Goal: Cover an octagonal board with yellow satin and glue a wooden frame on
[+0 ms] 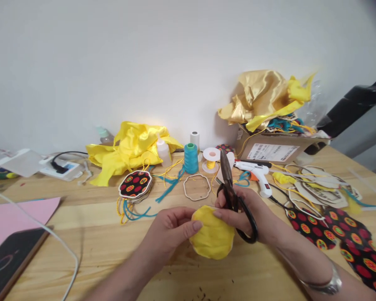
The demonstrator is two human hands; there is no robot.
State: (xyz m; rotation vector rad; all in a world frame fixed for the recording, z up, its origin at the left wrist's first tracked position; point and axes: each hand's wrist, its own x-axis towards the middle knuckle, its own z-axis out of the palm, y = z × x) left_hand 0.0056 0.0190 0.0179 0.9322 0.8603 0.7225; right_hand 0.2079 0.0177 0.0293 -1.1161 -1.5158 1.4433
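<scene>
Over the wooden tabletop, your left hand pinches the yellow fabric piece, seemingly to steady it; your right hand grips scissors and the piece's edge together.

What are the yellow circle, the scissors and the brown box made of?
Yellow circle: probably cloth, softly shiny, because its surface wrinkles. Scissors: dark blades, likely metal, with a dull gleam; the smooth black handles could be plastic or coated metal. Brown box: matte, likely cardboard, judging by its plain brown, flat walls.
</scene>
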